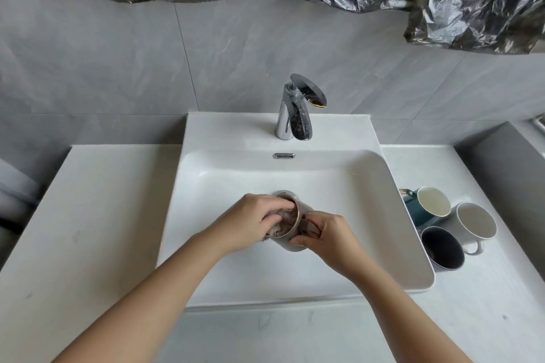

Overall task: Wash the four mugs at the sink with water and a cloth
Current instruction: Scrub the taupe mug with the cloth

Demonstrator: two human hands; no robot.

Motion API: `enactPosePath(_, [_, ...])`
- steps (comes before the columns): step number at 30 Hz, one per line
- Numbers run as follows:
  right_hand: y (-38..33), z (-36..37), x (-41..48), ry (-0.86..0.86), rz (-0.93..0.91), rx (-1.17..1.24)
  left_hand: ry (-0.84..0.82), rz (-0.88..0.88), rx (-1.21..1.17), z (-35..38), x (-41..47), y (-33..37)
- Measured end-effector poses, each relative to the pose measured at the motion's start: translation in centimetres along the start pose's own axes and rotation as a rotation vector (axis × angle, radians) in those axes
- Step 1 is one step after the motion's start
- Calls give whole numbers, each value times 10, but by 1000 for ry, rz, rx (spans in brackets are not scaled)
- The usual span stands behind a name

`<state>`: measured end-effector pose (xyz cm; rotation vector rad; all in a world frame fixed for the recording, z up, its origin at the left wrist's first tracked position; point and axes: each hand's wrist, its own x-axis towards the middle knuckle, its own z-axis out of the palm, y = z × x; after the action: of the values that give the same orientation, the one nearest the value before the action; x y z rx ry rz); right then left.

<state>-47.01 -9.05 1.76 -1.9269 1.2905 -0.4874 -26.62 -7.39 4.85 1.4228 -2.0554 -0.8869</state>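
- The counter [88, 230] is carrying three mugs at the right of the frame, grouped close together: a teal mug [424, 206], a white mug [472, 224] and a dark mug [442, 247].
- The sink [383, 186] is occupying the centre. No water is showing at the tap [298, 109].
- The right hand [324, 236] is gripping the fourth mug [290, 244] by handle and body, over the basin at lower centre.
- The left hand [250, 221] is clutching the cloth [283, 222] and pressing it into the mug mouth.
- Judged progress: one mug is being scrubbed inside and is still awaiting a rinse. Whether the other three are washed or waiting is not showing.
- The hands are hiding most of the drain, and the cloth is covering the mug interior.
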Motion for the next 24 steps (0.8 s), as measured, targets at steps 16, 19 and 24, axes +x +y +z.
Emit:
enactPosePath(16, [23, -2, 9, 95, -463, -348, -425, -464, -633, 27, 13, -2])
enactPosePath(19, [24, -1, 9, 170, -566, -427, -324, -484, -1219, 39, 10, -10])
enactPosePath(24, [27, 7, 14, 248, -573, -578, -81, -555, -1472, 43, 13, -2])
